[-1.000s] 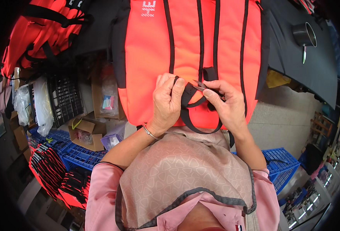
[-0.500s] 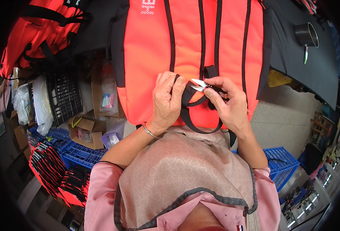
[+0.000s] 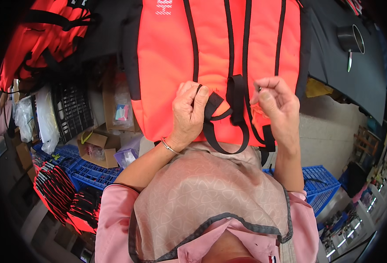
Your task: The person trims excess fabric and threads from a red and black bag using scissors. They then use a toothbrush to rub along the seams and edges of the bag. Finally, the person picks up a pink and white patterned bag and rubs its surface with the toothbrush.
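An orange-red backpack with black piping lies in front of me, its shoulder straps facing up. My left hand is closed on the end of a black webbing strap, pinching it between thumb and fingers over the bag's lower part. A loop of the strap hangs down past the bag's near edge. To the right, my right hand is raised, thumb and fingers curled together. A small dark bit of the thread snips shows at its fingertips; the rest is hidden by the hand. Another black strap lies between the hands.
A metal pot stands on the dark table at right, a small green-and-white tool beside it. More orange-red bags lie at upper left. Below left are an open carton and blue crates; another blue crate sits at right.
My right hand has moved right, away from the strap, and the silver snips blades no longer show. The left hand keeps its hold, almost unmoved. The loose strap has shifted between the hands.
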Demonstrator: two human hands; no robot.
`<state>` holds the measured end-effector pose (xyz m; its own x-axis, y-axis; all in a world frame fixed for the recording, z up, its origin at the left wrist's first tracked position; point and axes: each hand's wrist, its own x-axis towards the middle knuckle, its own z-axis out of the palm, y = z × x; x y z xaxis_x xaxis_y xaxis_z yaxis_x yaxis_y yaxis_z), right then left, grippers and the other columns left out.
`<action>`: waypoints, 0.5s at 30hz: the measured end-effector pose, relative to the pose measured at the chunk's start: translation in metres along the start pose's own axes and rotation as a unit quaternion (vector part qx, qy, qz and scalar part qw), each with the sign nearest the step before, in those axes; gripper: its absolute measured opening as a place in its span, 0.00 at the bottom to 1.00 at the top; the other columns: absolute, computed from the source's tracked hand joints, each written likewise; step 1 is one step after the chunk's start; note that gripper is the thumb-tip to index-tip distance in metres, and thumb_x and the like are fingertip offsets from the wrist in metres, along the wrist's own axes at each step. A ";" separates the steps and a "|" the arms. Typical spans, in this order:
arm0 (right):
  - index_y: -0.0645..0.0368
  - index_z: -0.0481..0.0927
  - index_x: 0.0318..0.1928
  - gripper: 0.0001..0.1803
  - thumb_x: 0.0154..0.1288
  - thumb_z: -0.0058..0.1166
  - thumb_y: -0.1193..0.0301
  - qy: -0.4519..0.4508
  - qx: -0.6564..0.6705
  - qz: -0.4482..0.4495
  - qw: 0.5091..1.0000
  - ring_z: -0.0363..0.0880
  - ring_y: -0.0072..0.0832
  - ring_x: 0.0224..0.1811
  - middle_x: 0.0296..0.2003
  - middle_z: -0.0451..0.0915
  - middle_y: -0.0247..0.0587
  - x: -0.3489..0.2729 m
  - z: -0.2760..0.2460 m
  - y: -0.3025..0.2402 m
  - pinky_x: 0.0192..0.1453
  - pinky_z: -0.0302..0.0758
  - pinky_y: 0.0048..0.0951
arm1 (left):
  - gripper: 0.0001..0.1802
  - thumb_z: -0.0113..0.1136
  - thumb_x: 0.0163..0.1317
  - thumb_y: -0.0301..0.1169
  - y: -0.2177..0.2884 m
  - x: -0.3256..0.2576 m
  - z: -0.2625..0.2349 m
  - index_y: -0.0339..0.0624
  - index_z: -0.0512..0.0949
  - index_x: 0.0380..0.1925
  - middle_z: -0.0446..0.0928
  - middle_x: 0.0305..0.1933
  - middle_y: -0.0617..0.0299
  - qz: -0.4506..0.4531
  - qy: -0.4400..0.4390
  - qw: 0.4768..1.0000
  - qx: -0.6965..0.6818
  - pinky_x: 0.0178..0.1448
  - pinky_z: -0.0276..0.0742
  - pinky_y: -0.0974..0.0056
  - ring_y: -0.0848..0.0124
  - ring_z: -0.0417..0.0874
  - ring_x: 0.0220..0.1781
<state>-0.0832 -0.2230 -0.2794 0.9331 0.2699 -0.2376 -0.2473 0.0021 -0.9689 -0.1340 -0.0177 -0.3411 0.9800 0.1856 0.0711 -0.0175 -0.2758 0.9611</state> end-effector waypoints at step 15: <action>0.61 0.83 0.40 0.13 0.62 0.69 0.65 -0.060 -0.379 -0.182 0.905 0.82 0.34 0.25 0.26 0.83 0.41 0.006 0.002 0.013 0.28 0.77 0.34 | 0.14 0.59 0.71 0.30 0.006 0.006 -0.002 0.34 0.77 0.26 0.68 0.25 0.59 0.032 -0.007 0.999 0.029 0.41 0.66 0.61 0.64 0.68 0.32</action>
<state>-0.0811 -0.2199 -0.2929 0.8709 0.4862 0.0714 0.3625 -0.5375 -0.7614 -0.1285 -0.0164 -0.3342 0.9799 0.1536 0.1273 -0.0685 -0.3403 0.9378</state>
